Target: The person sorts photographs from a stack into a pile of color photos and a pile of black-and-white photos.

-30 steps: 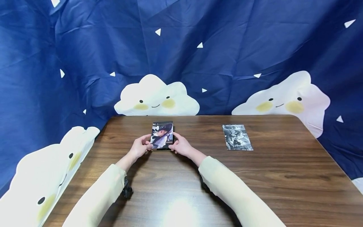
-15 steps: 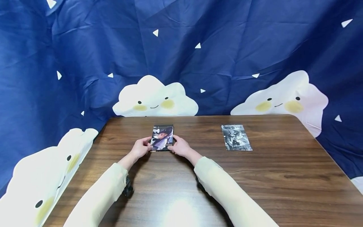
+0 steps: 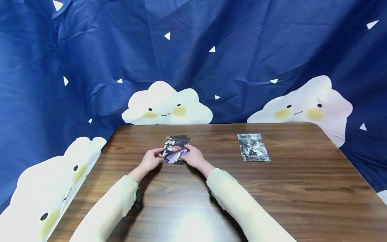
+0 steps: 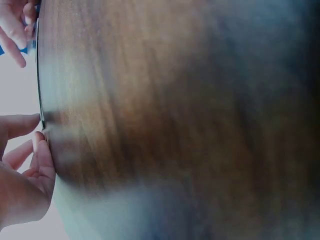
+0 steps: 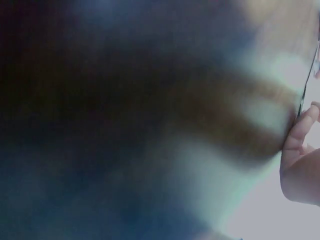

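Observation:
In the head view, several glossy photo cards are held at the table's far left part, the top one showing a figure in a dark hat and purple-striped cloth. My left hand pinches their left edge between thumb and fingers. On the opposite side, my right hand grips the right edge, thumb on the front. The cards sit askew, darker ones peeking out at the top right and bottom. Seen edge-on, the cards form a thin dark line in the left wrist view, ending at the left thumb and fingers.
A black-and-white photo card lies flat on the wooden table, right of the hands. Behind the table hangs a blue curtain with cloud prints. Light glares off the table's near middle.
The cards have shifted slightly toward me and are now skewed against each other, where before they were more squared up. Both hands keep their hold. The black-and-white card stays put.

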The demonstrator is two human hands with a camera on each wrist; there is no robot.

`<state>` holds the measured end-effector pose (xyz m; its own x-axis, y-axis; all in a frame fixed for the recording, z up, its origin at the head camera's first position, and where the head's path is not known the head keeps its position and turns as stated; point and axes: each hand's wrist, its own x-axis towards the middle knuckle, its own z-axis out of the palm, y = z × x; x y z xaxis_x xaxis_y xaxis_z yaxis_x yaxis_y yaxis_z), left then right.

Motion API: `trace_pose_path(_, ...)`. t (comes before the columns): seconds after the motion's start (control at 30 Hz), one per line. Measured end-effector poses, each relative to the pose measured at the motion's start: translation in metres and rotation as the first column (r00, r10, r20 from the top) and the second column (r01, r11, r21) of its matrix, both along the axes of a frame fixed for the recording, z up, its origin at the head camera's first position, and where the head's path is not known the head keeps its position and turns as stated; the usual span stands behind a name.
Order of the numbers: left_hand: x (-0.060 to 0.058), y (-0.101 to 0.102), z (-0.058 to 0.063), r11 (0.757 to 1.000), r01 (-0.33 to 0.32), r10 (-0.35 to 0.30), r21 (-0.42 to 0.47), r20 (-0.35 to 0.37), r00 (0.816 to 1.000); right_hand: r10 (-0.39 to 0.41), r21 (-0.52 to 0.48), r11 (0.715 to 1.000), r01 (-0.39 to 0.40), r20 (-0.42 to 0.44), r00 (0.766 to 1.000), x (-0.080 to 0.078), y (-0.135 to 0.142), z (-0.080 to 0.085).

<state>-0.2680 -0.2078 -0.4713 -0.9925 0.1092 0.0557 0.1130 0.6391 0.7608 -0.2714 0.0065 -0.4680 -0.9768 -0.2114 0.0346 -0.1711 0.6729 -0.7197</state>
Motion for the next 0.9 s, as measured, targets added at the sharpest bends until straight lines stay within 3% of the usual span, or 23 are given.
trace_pose_path(0.17, 0.002, 0.001, 0.001, 1.000, -0.011, 0.011, 0.015, 0.019, 1.000, -0.047, -0.122, 0.991, 0.050, 0.033, 0.998, 0.000, 0.006, -0.001)
trace_pose_path(0.33, 0.000, 0.000, 0.003, 0.999, 0.044, -0.044, 0.013, 0.055, 0.998, -0.066, -0.158, 0.985, 0.075, 0.061, 0.996, -0.001, 0.007, 0.001)
trace_pose_path(0.43, 0.000, 0.002, 0.002, 0.998, 0.067, -0.066, -0.007, 0.059, 0.996, -0.067, -0.129, 0.989, 0.073, 0.052, 0.996, -0.007, 0.010, -0.004)
trace_pose_path(0.5, 0.001, 0.003, 0.002, 0.998, 0.058, -0.057, -0.024, 0.054, 0.997, -0.046, -0.097, 0.994, 0.046, 0.000, 0.999, -0.016, 0.011, -0.016)
trace_pose_path(0.6, 0.002, 0.004, 0.000, 0.998, 0.037, -0.035, -0.058, 0.039, 0.999, -0.030, -0.046, 0.999, 0.028, -0.035, 0.999, -0.018, 0.012, -0.019)
trace_pose_path(0.9, 0.005, 0.005, -0.003, 0.993, -0.034, 0.035, -0.109, 0.007, 0.999, -0.051, -0.005, 0.999, 0.051, 0.004, 0.999, -0.001, 0.005, -0.002)
